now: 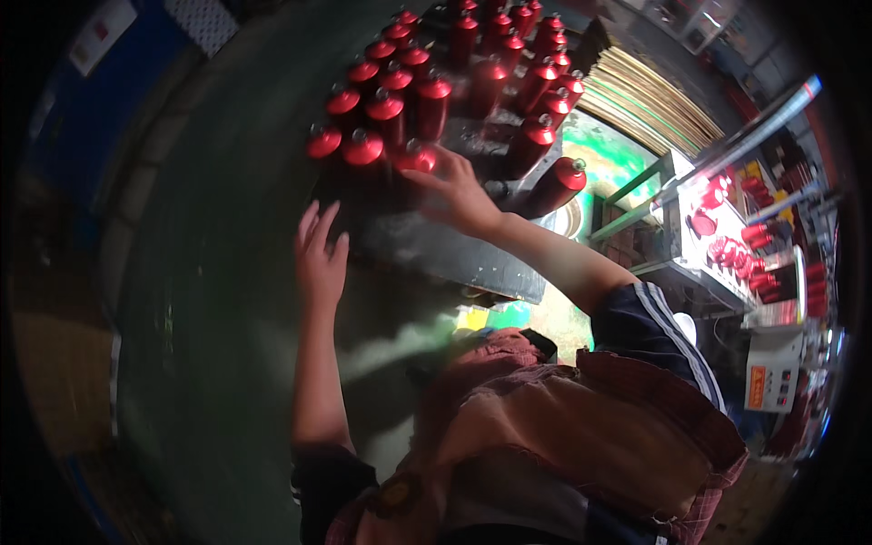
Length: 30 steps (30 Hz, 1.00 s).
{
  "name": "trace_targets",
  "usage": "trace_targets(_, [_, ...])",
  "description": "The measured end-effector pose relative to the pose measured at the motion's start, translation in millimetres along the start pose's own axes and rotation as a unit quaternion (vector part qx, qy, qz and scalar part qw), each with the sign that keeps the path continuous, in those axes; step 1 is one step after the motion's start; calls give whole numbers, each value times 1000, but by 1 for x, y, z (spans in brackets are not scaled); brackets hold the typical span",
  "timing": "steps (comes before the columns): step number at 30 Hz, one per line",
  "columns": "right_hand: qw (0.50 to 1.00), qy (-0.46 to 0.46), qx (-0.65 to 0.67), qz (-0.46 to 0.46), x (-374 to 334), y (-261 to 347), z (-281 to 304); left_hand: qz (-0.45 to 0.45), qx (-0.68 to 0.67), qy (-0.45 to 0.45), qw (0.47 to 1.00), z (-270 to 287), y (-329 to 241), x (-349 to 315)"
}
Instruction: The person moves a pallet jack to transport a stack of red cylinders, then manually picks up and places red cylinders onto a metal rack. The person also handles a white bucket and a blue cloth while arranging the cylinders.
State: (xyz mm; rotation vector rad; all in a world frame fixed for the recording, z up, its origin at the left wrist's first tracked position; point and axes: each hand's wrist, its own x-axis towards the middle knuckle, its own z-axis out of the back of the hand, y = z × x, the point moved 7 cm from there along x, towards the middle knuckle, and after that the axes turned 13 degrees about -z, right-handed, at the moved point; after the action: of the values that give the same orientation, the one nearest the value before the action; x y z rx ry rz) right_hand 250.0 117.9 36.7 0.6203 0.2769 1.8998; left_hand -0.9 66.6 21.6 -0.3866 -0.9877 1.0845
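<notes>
My right hand [461, 197] is at the near end of a group of red metal cylinders, its thumb and fingers curved around the shoulder of one red cylinder [416, 156] with a short neck on top. How firm the hold is does not show. Left of and nearer than that group, my left hand [321, 259] is held up with fingers apart and nothing in it. Another red cylinder [361, 147] stands just beyond the left hand. All these stand upright on a dark tabletop [454, 250].
A single red cylinder [560, 183] stands at the table's right edge. Further right, a white-topped bench [677, 227] bears several red parts under a bright lamp. A stack of flat sheets [649, 100] lies behind. A control box [772, 372] is at the right.
</notes>
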Motion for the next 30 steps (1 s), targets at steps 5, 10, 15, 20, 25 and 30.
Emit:
trace_targets(5, [996,-63,-61,-27,49,-3,-22,-123,155,50,979,-48,4,109])
trace_targets(10, [994,-86,51,-41,40,-23,-45,-259,189,119,940,-96,11,125])
trace_targets(15, [978,-114,139,-109,41,-49,-30,-176,135,51,974,-116,18,134])
trace_targets(20, [949,-214,181,-146,7,-58,-31,-251,135,58,957,-115,38,136])
trace_targets(25, [906,-292,174,-254,-88,-51,-5,-314,106,74,941,-94,49,147])
trace_targets(30, [826,-333,206,-406,-222,-47,37,-263,-76,166,947,-88,34,130])
